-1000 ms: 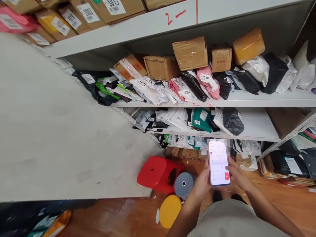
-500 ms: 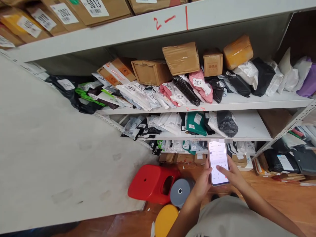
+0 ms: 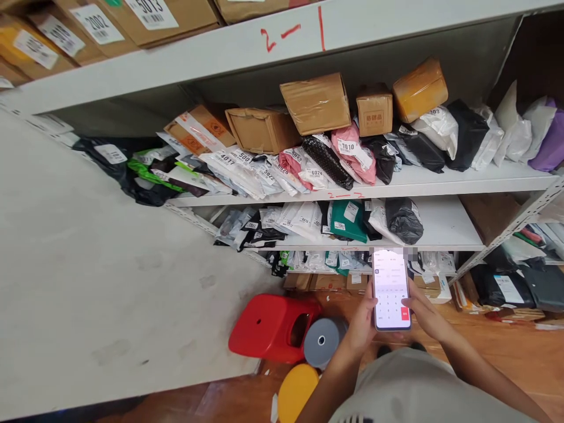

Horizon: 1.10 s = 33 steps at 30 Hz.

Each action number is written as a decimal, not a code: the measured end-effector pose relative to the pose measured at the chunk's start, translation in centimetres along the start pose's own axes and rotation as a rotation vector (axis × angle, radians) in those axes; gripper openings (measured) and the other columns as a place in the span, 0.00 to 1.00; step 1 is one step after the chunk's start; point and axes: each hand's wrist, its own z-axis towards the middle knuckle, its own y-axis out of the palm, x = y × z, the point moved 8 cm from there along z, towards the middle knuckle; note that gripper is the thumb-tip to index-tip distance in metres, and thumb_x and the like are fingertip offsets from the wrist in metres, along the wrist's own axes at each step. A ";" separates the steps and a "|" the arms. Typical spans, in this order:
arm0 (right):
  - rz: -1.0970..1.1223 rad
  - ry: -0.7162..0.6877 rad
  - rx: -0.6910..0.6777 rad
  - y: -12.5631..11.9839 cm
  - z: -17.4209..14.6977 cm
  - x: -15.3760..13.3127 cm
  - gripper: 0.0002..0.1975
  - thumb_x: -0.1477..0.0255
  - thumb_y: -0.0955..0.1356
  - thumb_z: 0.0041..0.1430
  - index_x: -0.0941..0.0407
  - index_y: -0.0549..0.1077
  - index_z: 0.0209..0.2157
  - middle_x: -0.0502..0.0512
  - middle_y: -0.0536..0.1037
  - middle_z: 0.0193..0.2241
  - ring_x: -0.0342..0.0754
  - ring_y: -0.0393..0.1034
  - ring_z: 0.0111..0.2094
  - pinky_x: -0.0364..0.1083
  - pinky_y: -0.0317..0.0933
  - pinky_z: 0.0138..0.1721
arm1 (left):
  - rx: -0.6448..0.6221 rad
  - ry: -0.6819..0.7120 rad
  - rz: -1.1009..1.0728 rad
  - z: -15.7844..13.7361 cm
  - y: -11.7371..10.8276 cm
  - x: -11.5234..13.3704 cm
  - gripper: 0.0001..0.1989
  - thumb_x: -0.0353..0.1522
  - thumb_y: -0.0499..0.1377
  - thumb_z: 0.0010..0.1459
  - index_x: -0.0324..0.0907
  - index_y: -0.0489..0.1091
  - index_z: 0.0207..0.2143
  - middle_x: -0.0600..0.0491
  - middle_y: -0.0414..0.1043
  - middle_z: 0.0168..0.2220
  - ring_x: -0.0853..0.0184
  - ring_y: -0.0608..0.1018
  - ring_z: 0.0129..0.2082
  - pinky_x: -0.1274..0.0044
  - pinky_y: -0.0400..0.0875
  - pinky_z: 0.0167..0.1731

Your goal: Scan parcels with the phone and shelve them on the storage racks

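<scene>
A smartphone (image 3: 391, 282) with a lit screen is held upright in front of my body, a number keypad and a red key showing on its lower half. My left hand (image 3: 363, 317) grips its left edge, the thumb at the side of the screen. My right hand (image 3: 420, 308) wraps the right edge, its thumb resting at the keypad's right side near the red key. The fingers behind the phone are mostly hidden. Beyond the phone, bagged parcels with number labels lie on the lower shelves, among them a green parcel (image 3: 349, 220) and a black parcel (image 3: 404, 220).
A shelf (image 3: 418, 187) carries cardboard boxes (image 3: 315, 104) above bagged parcels. More labelled boxes (image 3: 154, 20) sit on the top shelf. A red stool (image 3: 259, 326), a grey round object (image 3: 323, 342) and a yellow round seat (image 3: 297, 390) stand on the floor at left, beside a pale wall (image 3: 110, 282).
My right thumb has moved from the middle of the keypad to the phone's right edge, uncovering the keys. The shelves' upper part has shifted slightly left in view.
</scene>
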 end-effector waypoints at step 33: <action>0.067 0.114 0.110 -1.2 2.3 0.1 0.24 0.58 0.68 0.57 0.49 0.74 0.55 0.54 0.79 0.54 0.60 0.69 0.56 0.57 0.63 0.55 | -0.223 -0.084 -0.149 2.1 0.0 -0.3 0.43 0.36 0.60 0.50 0.61 0.53 0.69 0.53 0.59 0.68 0.45 0.69 0.62 0.54 0.76 0.49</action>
